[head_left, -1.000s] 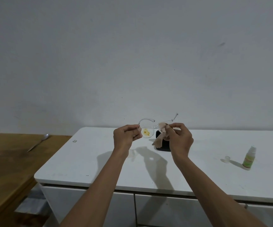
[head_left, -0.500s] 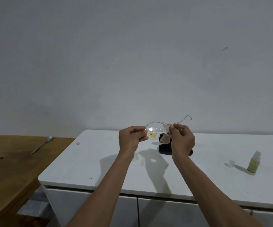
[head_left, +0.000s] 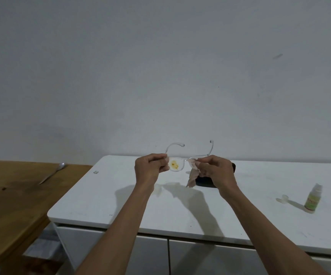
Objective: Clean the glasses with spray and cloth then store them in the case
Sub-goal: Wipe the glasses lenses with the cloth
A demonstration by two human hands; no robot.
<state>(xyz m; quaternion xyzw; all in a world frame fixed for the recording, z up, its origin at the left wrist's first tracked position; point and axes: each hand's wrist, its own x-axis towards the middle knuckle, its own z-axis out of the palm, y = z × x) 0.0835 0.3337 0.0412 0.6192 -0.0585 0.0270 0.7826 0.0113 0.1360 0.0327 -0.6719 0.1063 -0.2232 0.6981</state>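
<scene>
Clear-framed glasses (head_left: pixel 175 165) are held up above the white cabinet top (head_left: pixel 121 199), temples pointing away from me. Its left lens carries a yellow-brown smear. My left hand (head_left: pixel 150 168) pinches the frame's left end. My right hand (head_left: pixel 216 171) pinches a pale pink cloth (head_left: pixel 192 177) against the right lens, and the cloth's tail hangs down. A black case (head_left: pixel 204 180) lies on the top behind my right hand, mostly hidden by it. The small green-labelled spray bottle (head_left: pixel 313 198) stands at the right with its clear cap (head_left: pixel 283 199) beside it.
A wooden table (head_left: pixel 12 205) adjoins the cabinet on the left, with a metal spoon (head_left: pixel 52 173) lying on it. A plain wall rises right behind the cabinet. Drawer fronts show below the cabinet's front edge.
The glasses have turned so both temples now point away and upward. Both hands keep their hold, and the cloth's tail hangs lower from my right hand.
</scene>
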